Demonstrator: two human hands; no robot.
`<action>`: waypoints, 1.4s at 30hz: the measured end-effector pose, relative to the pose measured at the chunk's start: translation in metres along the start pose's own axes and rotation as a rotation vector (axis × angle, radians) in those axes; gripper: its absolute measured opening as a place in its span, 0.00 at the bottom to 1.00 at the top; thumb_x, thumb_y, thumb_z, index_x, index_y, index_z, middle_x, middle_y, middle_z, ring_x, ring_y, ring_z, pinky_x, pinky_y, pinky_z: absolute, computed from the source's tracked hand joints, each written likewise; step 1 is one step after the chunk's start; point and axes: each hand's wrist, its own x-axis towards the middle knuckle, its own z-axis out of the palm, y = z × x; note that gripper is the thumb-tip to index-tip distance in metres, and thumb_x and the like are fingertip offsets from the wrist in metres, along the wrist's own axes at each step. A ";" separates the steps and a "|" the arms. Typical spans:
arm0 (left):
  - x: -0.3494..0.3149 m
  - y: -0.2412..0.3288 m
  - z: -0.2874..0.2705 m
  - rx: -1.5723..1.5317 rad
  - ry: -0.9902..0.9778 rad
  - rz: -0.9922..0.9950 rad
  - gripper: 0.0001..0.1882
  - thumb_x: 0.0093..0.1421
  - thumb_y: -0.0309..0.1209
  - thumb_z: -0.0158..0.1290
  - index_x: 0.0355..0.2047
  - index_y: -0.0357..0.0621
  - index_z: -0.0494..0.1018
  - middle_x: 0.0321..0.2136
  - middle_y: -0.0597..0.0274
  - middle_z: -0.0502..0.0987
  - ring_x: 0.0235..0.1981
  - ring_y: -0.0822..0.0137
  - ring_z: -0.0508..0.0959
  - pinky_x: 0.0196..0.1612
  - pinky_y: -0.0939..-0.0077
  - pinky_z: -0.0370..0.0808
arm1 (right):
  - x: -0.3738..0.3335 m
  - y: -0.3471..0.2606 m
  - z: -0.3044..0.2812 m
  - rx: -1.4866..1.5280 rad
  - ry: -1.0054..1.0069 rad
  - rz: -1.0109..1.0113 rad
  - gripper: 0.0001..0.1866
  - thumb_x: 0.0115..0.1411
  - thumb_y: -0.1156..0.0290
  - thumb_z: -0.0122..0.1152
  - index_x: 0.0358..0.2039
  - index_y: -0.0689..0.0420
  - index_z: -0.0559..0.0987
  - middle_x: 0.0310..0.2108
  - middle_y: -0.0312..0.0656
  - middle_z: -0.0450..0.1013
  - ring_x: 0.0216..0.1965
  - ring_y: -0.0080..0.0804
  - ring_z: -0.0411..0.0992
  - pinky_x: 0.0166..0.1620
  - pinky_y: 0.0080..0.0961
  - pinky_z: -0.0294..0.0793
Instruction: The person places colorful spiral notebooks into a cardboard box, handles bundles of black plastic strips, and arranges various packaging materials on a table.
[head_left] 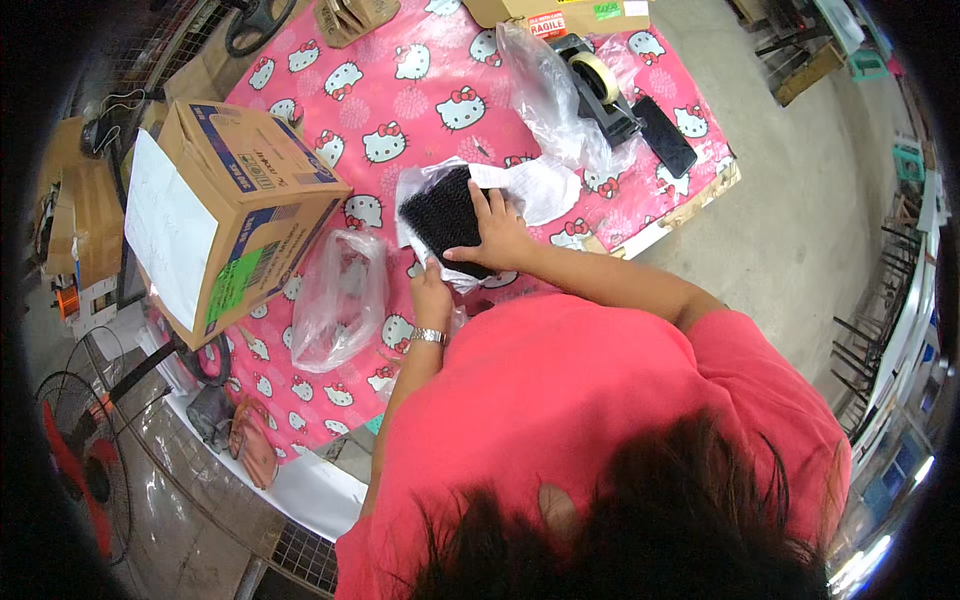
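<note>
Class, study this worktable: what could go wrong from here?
The phone lies close to the edge of the table, so a stray elbow might knock it off. The black textured piece rests under the right hand on loose white wrapping, and could slip if that wrapping shifts.

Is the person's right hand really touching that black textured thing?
Touching. The head view shows the right hand laid over the black textured thing, thumb and fingers spread against its surface.
</note>
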 end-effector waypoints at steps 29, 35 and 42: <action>0.018 0.124 -0.003 0.210 -0.178 0.383 0.13 0.52 0.32 0.46 0.30 0.34 0.72 0.19 0.52 0.75 0.21 0.62 0.75 0.25 0.66 0.68 | 0.062 0.069 -0.072 1.107 -0.654 0.344 0.45 0.47 0.49 0.60 0.63 0.46 0.51 0.55 0.44 0.62 0.53 0.39 0.63 0.51 0.40 0.62; -0.008 0.133 0.026 0.379 0.074 0.152 0.19 0.52 0.41 0.48 0.26 0.32 0.69 0.21 0.46 0.75 0.24 0.48 0.74 0.29 0.59 0.69 | 0.054 0.049 -0.056 1.049 -0.253 0.315 0.47 0.46 0.50 0.62 0.61 0.59 0.52 0.52 0.48 0.65 0.52 0.39 0.65 0.54 0.35 0.61; -0.002 0.082 0.040 0.312 -0.024 -0.018 0.27 0.49 0.44 0.51 0.37 0.28 0.68 0.32 0.37 0.75 0.35 0.42 0.74 0.42 0.56 0.68 | 0.048 0.044 -0.007 0.473 0.220 -0.106 0.61 0.41 0.50 0.66 0.62 0.66 0.37 0.60 0.68 0.42 0.61 0.64 0.46 0.61 0.45 0.52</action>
